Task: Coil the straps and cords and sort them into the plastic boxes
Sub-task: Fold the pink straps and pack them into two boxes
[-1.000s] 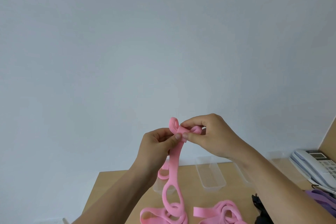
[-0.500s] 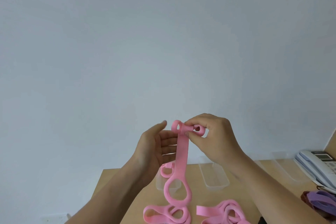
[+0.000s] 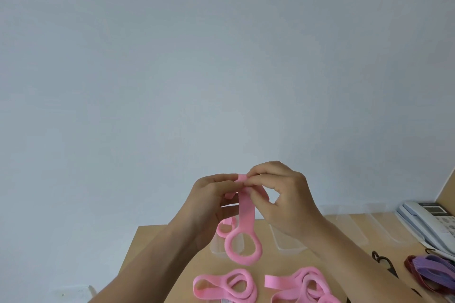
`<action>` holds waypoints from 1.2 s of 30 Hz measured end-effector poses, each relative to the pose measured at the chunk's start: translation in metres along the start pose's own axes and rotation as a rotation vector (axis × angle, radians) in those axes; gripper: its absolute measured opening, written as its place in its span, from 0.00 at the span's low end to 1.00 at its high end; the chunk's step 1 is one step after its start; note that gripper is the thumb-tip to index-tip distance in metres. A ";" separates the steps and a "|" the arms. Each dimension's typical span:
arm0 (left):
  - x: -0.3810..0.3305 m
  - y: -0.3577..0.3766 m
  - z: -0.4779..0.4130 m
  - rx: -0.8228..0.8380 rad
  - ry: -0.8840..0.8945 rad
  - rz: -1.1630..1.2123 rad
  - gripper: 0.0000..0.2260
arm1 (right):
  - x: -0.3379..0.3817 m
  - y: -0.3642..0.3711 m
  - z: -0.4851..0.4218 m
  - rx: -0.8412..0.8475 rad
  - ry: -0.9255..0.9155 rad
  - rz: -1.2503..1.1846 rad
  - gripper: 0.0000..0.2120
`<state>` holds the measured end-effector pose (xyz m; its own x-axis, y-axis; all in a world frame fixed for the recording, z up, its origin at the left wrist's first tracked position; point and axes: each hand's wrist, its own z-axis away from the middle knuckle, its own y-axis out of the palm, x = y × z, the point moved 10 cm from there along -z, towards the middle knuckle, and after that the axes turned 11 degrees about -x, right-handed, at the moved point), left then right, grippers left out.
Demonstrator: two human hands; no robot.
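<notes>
Pink strap (image 3: 246, 214): top end raised, hanging in a loop, remainder coiled loosely on table (image 3: 157, 253). Clear plastic boxes (image 3: 288, 247) in a row behind.

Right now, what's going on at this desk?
A person is working on a pink strap. The left hand and right hand both pinch its top end, held up in front of the wall. The rest hangs down in a loop towards the wooden table. More pink loops lie loose there. Clear plastic boxes stand along the far edge. Purple straps and a desk phone sit at the right.
</notes>
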<state>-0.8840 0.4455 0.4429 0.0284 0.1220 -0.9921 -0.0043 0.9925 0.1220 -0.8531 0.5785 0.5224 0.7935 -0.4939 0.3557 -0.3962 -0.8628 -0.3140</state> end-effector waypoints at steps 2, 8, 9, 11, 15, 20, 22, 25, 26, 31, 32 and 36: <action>-0.002 -0.001 -0.001 -0.017 0.026 -0.010 0.10 | 0.000 -0.003 -0.003 -0.002 0.036 -0.042 0.11; -0.013 0.004 0.000 -0.006 0.135 -0.057 0.12 | -0.030 0.014 -0.002 0.197 0.329 0.006 0.14; -0.012 0.003 -0.001 -0.006 0.140 -0.062 0.12 | -0.033 0.019 -0.001 0.273 0.334 0.046 0.13; -0.007 -0.001 -0.005 -0.026 0.115 -0.046 0.18 | -0.032 0.025 -0.001 0.353 0.322 0.069 0.10; 0.009 -0.007 -0.007 -0.040 -0.012 0.079 0.22 | -0.029 0.019 -0.004 0.274 0.390 -0.039 0.08; 0.030 -0.003 -0.003 -0.007 -0.137 0.121 0.17 | -0.038 0.015 -0.004 0.155 0.460 -0.098 0.10; 0.039 -0.003 0.000 0.001 -0.190 0.131 0.17 | -0.038 0.015 -0.003 0.125 0.439 -0.061 0.10; 0.044 -0.004 0.002 0.010 -0.233 0.155 0.13 | -0.032 0.014 -0.004 0.096 0.349 -0.017 0.11; 0.044 -0.005 0.002 0.004 -0.231 0.154 0.12 | -0.030 0.014 -0.004 0.087 0.314 -0.001 0.11; 0.035 -0.010 -0.001 -0.050 -0.197 0.141 0.13 | -0.018 0.012 -0.002 0.009 0.153 0.093 0.09; 0.034 -0.011 -0.002 -0.058 -0.193 0.129 0.13 | -0.016 0.013 -0.001 0.003 0.128 0.105 0.08; 0.033 -0.012 -0.001 -0.061 -0.176 0.067 0.17 | -0.012 0.017 0.007 0.003 0.079 0.122 0.08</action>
<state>-0.8839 0.4372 0.4087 0.2003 0.1914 -0.9609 -0.0724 0.9809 0.1803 -0.8660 0.5705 0.5072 0.7004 -0.6025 0.3825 -0.4863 -0.7952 -0.3621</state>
